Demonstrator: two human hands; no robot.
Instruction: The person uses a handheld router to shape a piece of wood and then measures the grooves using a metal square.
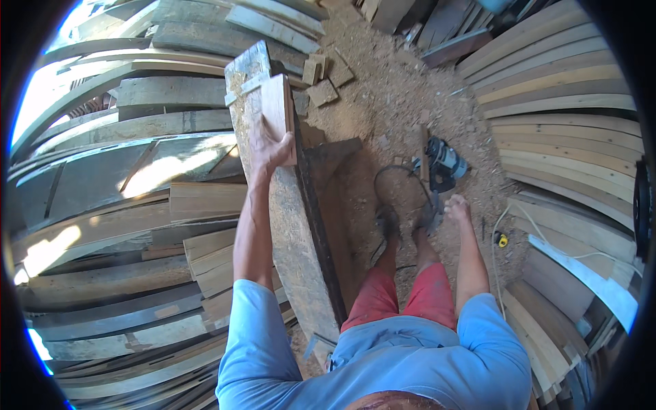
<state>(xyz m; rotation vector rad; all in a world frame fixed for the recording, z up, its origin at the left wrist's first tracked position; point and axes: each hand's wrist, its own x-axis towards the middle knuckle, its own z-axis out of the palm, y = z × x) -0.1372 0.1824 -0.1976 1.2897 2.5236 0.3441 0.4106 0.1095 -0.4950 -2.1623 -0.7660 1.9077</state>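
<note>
My left hand (268, 147) grips a short, pale wooden board (276, 102) on the far part of a long, worn wooden bench (301, 253). The thumb lies along the board's right side and the fingers rest over its left part. Beyond the hand, a light strip (255, 83) crosses the bench top by the board. My right hand (458, 208) hangs over the floor at the right, its fingers curled in, with nothing visible in them. Just past it, a grey and black power tool (444, 164) lies on the floor, with a dark cable (377, 179) looping beside it.
Stacked planks (164, 130) fill the left side, and more timber (567, 137) lines the right. Small wood offcuts (323, 93) lie past the bench on a floor (389, 89) strewn with shavings. A pale cord (497, 266) and a yellow-black object (501, 240) lie right of my legs.
</note>
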